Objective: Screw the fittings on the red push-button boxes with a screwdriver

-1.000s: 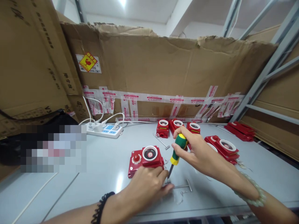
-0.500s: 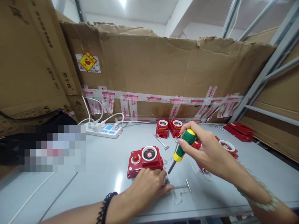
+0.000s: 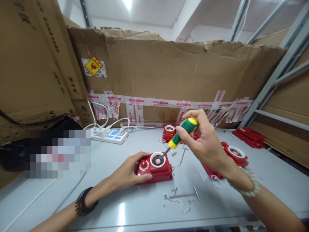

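Note:
My left hand [image 3: 129,170] grips the left end of a red alarm box [image 3: 162,176], thumb along its front and fingers over the back. The box has a red knob [image 3: 144,164] and a white ring [image 3: 158,160] around a dark round window. My right hand [image 3: 206,141] is closed around the green and yellow handle of a screwdriver [image 3: 181,134]. Its shaft slants down to the left, with the tip at the right inner side of the white ring; I cannot tell whether it touches the window. A small metal T-bar [image 3: 184,195] with a white cord lies in front of the box.
More red boxes stand behind [image 3: 168,132] and to the right [image 3: 235,153]; a red part [image 3: 249,137] lies at the far right. A white power strip [image 3: 109,135] with plugs sits at the back left. Cardboard [image 3: 154,71] walls the table's back, beside metal shelving [image 3: 267,83].
My left hand has moved from the box's front right corner to its left end. The screwdriver has moved up and left, its tip now over the round window. The box has shifted slightly right.

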`<state>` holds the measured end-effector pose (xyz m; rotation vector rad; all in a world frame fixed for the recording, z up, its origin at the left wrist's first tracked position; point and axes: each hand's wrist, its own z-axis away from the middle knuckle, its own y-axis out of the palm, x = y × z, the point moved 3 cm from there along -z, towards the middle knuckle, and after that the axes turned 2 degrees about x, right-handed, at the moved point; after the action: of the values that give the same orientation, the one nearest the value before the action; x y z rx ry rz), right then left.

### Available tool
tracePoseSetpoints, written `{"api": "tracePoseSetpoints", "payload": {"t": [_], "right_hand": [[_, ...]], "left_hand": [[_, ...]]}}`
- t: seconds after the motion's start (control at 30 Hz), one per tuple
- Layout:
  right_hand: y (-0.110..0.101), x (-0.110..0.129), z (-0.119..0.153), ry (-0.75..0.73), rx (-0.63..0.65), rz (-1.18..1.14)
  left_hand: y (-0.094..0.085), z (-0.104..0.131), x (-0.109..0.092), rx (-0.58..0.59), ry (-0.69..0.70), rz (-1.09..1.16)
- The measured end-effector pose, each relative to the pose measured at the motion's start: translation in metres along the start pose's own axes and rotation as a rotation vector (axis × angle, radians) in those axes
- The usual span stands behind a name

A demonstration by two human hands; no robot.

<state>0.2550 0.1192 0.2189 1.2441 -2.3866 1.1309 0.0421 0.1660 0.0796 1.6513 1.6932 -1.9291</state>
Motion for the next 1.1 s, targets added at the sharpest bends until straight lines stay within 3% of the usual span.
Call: {"api": "tracePoseSetpoints", "payload": {"t": [0.2, 0.43, 0.7, 1.1], "right_hand": [[0.042, -0.001, -0.013, -0.07, 0.181, -0.051], [0.078, -0.014, -0.021, -0.039, 0.279, -0.091], [0.085, -0.018, -0.023, -0.026, 0.285, -0.085], [0.086, -0.025, -0.027, -0.02, 0.239, -0.012]], "left_hand": [[0.025, -0.014, 0.002, -0.059, 0.001, 0.26], [0.022, -0.011, 0.011, -0.011, -0.043, 0.393], [0.019, -0.011, 0.012, 0.001, -0.093, 0.273], [0.02, -0.011, 0.017, 0.016, -0.065, 0.371]]}}
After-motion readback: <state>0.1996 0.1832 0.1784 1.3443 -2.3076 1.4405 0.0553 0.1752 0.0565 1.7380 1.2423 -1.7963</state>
